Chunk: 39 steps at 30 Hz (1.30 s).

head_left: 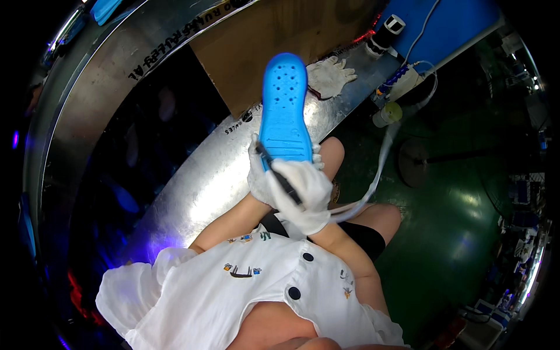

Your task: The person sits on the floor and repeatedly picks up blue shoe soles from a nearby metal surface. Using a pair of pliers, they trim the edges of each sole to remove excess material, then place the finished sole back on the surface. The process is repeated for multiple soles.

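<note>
A bright blue shoe sole (284,119), with small holes in its far end and ridges across the near part, is held up before me. My left hand (258,179), in a white glove, is closed round its near end from beneath; gloved fingertips show at the sole's right edge. My right hand (304,195), also white-gloved and blurred, is closed on a slim black stick-like tool (286,185). The tool slants across the sole's lower left edge, and its tip is too smeared to make out. The sole's heel end is hidden behind my right hand.
A metal bench (204,175) curves along the left, beside a dark belt carrying dim shapes. On the bench are a brown cardboard sheet (245,64) and a spare white glove (331,77). A pale hose (382,160) runs from near a small cup (388,114) toward my right wrist.
</note>
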### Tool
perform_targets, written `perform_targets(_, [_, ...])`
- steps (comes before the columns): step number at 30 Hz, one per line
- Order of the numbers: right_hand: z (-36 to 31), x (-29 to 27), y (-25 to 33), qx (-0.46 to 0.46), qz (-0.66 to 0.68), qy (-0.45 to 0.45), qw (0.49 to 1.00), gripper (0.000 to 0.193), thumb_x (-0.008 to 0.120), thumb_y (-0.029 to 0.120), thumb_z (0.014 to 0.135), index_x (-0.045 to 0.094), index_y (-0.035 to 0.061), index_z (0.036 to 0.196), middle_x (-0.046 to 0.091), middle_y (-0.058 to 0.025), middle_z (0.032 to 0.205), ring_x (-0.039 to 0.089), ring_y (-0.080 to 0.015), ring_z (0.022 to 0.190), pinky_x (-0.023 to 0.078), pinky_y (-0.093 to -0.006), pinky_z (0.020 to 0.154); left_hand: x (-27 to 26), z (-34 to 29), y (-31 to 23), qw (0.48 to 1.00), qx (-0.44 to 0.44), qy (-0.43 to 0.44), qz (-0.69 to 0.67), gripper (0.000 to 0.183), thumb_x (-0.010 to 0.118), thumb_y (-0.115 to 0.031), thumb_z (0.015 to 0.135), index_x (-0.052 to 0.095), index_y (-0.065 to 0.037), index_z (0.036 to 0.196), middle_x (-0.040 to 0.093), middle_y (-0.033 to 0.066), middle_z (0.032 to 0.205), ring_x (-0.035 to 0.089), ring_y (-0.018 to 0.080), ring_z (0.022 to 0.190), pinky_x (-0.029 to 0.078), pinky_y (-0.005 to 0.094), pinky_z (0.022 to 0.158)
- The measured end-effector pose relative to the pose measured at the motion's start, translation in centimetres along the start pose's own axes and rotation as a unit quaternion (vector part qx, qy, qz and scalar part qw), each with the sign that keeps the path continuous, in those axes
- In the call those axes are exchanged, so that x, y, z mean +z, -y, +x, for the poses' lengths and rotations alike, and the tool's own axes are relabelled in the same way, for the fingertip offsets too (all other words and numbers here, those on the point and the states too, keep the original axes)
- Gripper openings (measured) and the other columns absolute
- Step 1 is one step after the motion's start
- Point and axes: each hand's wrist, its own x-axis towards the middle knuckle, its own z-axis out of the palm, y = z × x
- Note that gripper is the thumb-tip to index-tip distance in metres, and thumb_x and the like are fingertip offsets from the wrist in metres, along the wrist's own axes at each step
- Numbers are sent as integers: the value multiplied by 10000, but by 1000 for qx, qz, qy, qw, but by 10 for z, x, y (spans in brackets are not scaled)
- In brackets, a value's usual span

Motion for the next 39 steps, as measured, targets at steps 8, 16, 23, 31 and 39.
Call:
perform_targets(8, [-15, 6, -4, 84, 93, -34, 992, 80, 706, 2, 796, 668, 7, 866, 669, -109, 803, 645, -228, 658, 517, -307, 639, 1, 2, -3, 990, 97, -82, 65, 942, 387, -798, 834, 449, -10, 1347, 561, 291, 1207, 584, 424, 1103, 500, 547, 945])
perform_targets(16, [-20, 6, 4, 67, 65, 16, 996, 86, 646, -9, 845, 644, -33, 928, 681, -94, 836, 662, -154, 777, 522, -286, 697, 6, 5, -11, 991, 112, -59, 33, 976, 359, -802, 844, 440, 30, 1347, 542, 326, 1232, 609, 422, 1066, 520, 523, 924])
perform_targets(23, [-27, 5, 0, 68, 58, 3, 996, 135, 737, 46, 787, 662, 24, 897, 681, -99, 809, 673, -168, 741, 521, -301, 663, -1, 3, -32, 986, 81, -110, 99, 989, 354, -830, 815, 406, -24, 1385, 536, 325, 1188, 588, 413, 1055, 522, 473, 883])
perform_targets(31, [-6, -28, -1, -91, -18, 153, 984, 161, 681, 0, 821, 655, 16, 979, 679, -108, 899, 667, -217, 766, 527, -302, 681, 11, 8, -59, 993, -51, -71, 79, 944, 445, -775, 827, 343, -81, 1458, 532, 358, 1191, 637, 458, 920, 593, 498, 606])
perform_targets(39, [9, -43, 13, -51, -37, 374, 925, 232, 768, 0, 736, 706, -5, 959, 708, -137, 1016, 684, -235, 870, 543, -300, 762, 33, 25, -88, 904, -121, -134, 387, 663, 474, -556, 914, 472, -66, 1362, 578, 248, 1199, 632, 340, 1013, 554, 426, 790])
